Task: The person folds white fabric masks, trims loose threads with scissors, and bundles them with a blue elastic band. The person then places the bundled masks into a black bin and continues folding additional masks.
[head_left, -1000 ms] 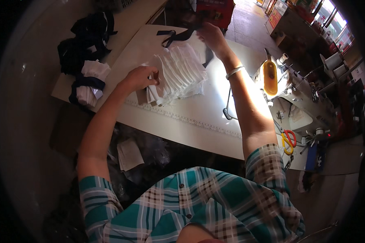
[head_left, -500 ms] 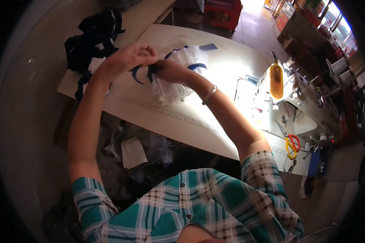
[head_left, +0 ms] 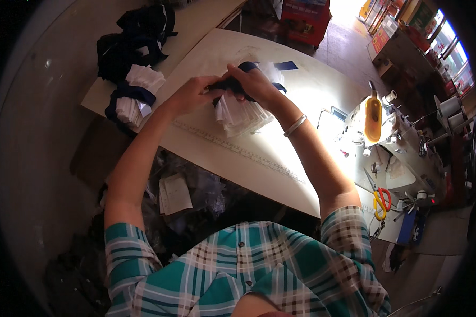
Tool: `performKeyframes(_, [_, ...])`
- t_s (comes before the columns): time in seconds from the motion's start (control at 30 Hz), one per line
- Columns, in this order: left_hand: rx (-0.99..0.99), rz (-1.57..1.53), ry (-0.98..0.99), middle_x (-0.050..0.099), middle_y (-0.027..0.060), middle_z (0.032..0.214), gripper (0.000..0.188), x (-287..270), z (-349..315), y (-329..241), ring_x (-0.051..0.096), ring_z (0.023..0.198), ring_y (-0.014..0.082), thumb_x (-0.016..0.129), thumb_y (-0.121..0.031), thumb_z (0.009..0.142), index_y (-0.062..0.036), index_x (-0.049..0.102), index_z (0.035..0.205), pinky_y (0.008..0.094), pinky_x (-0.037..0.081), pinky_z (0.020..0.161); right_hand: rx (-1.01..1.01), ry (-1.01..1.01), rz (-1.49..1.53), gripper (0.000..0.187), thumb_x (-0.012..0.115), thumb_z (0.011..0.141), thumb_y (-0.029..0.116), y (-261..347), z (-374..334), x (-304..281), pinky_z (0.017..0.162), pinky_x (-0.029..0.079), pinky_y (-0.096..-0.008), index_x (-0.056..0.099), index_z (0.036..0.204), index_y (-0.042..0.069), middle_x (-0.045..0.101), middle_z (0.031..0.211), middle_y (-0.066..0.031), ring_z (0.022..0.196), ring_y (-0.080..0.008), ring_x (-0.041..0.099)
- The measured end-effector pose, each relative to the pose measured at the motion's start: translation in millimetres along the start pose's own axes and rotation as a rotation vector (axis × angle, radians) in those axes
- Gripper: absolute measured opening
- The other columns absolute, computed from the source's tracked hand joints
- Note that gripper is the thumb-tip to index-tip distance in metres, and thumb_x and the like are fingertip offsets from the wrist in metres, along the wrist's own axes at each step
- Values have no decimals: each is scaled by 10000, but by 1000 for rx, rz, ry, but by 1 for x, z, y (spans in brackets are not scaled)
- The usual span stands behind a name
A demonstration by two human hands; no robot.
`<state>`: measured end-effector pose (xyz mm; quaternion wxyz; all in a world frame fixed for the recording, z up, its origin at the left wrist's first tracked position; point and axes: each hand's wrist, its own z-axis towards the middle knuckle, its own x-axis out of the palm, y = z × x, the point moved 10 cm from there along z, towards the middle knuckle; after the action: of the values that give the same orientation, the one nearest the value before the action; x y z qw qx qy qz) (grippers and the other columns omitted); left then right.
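A bundle of white fabric pieces (head_left: pixel 243 115) lies on the pale table, with a dark navy cloth strip (head_left: pixel 228 84) across its top. My left hand (head_left: pixel 193 95) pinches that strip at the bundle's left side. Close beside it, my right hand (head_left: pixel 253 84) is closed on the same strip, its fingers bent over the cloth and partly hidden. A silver bangle (head_left: pixel 295 125) circles my right wrist. To the left sits a second white bundle (head_left: pixel 129 110) with a navy strip (head_left: pixel 137 94) around it.
Dark garments (head_left: pixel 137 42) are heaped at the back left. A clear ruler (head_left: pixel 232 150) lies along the near table edge. At right stand a sewing machine (head_left: pixel 373 119) and scissors with red and yellow handles (head_left: pixel 380 205). A red box (head_left: pixel 305 21) stands beyond the table.
My hands have shifted right in view, and the right hand now bends over the bundle's top. The strip is drawn in close between the hands. The whole view has shifted slightly.
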<state>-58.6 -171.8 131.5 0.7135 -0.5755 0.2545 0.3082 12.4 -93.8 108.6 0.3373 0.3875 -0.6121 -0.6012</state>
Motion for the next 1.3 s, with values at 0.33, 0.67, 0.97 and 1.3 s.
performKeyframes(0.33, [288, -7, -326, 629, 70, 782, 311, -39, -34, -84, 588, 749, 187, 643, -212, 916, -2, 570, 698, 306, 444, 734, -401, -49, -1166, 341, 492, 981, 392, 42, 18, -16, 752, 478, -359, 676, 1099, 131, 680, 920, -115, 849, -289, 633])
performKeyframes(0.67, [-496, -631, -378, 358, -74, 549, 474, 30, -138, 92, 319, 510, 27, 560, -246, 980, -95, 403, 558, 251, 245, 485, 45, -540, -1060, 515, 414, 967, 505, -47, 11, -160, 806, 481, -446, 667, 1031, 61, 669, 1018, -203, 969, -397, 619])
performKeyframes(0.97, [-347, -217, -562, 375, -33, 572, 381, -12, -129, 64, 354, 548, 78, 607, -242, 950, -26, 493, 659, 278, 302, 505, 183, -548, -857, 514, 444, 966, 498, -96, -5, -185, 780, 488, -432, 686, 948, 45, 674, 957, -217, 951, -412, 619])
performKeyframes(1.3, [-62, 528, -56, 526, 89, 782, 227, -53, -59, -14, 540, 718, 243, 736, -209, 820, 4, 665, 782, 341, 425, 673, 80, -548, -359, 585, 516, 963, 510, -84, -25, -156, 441, 370, -311, 529, 643, 20, 484, 516, -49, 421, -151, 458])
